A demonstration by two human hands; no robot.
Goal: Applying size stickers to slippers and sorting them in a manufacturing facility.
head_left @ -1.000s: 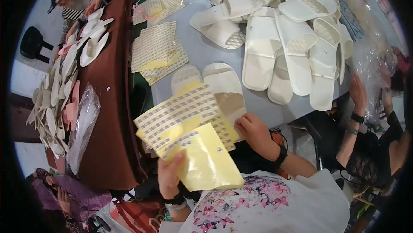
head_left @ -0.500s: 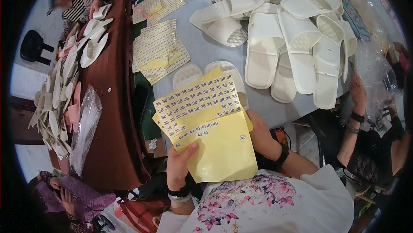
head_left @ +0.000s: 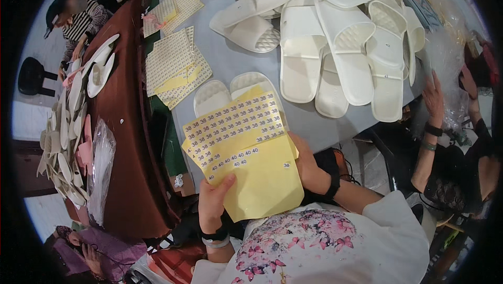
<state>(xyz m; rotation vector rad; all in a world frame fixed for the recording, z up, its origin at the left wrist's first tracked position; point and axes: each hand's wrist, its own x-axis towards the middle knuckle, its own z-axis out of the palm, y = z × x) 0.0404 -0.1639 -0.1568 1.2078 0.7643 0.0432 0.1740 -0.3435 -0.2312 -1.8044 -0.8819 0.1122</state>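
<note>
Both my hands hold a small stack of yellow sticker sheets (head_left: pixel 264 187), printed with rows of small number labels, in front of my chest. My left hand (head_left: pixel 214 202) grips the lower left edge, thumb on top and fingers hidden beneath. My right hand (head_left: pixel 308 171) holds the right edge, with its fingertips out of sight behind the sheets. Just beyond the stack, a pair of white slippers (head_left: pixel 212 97) lies on the grey table (head_left: pixel 230 66), partly covered by the sheets.
White slippers (head_left: pixel 346 56) are piled at the table's far right. More sticker sheets (head_left: pixel 170 63) lie along its left side. A brown-covered table (head_left: pixel 126 163) on the left bears slippers (head_left: pixel 63 132) and a clear plastic bag (head_left: pixel 102 168). Co-workers' hands (head_left: pixel 434 103) show at right.
My hands keep their hold on the sheets; the whole view has shifted slightly. At the far left, a co-worker has lifted a white slipper off the brown table.
</note>
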